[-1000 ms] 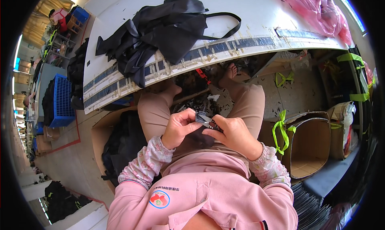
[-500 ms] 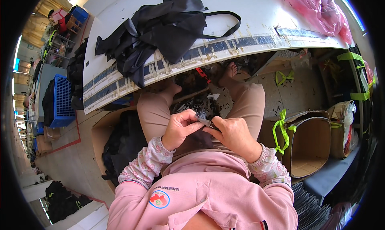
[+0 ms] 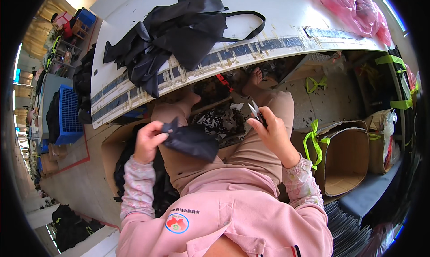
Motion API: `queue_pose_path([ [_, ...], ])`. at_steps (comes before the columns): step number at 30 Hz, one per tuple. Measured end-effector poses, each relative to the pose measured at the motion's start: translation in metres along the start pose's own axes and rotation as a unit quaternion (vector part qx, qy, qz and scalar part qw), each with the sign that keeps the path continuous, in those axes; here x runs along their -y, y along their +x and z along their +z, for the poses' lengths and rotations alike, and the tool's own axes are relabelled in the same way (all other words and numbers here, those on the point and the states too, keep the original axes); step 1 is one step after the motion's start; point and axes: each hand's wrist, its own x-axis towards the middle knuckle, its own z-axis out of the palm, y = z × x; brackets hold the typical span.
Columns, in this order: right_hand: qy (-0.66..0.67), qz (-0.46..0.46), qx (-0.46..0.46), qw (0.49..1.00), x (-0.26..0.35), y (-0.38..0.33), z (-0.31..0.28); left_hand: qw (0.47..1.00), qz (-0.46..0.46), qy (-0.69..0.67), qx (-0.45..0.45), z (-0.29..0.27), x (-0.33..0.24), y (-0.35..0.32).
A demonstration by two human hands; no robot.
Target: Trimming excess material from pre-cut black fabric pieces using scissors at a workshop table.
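My left hand pinches one corner of a black fabric piece, which hangs out to the right over my lap. In my right hand is a pair of thread snips, the pointed silver blades slightly apart and aimed up and to the left. The snips and the fabric are well apart. Ahead of both hands, a heap of black fabric with a looped strap lies on the white table.
Scraps litter the floor between my legs. An open cardboard box with a green tie stands at the right, and another box holding black fabric is at the left. Pink plastic covers the table's far right. A blue crate sits farther left.
My hands, close together before, have moved apart. The left has gone left with the black fabric, now spread out and visible; the right has moved up and right, and the snips' blades show.
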Motion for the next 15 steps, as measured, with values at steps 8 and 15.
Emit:
queue_pose_path([
  [8,-0.030,0.034,0.044,0.998,-0.016,0.014,0.010,0.797,-0.365,0.462,0.129,-0.219,0.146,-0.157],
  [15,-0.060,-0.031,0.031,0.997,-0.024,0.022,0.035,0.649,-0.478,0.539,0.244,-0.200,0.156,-0.169],
])
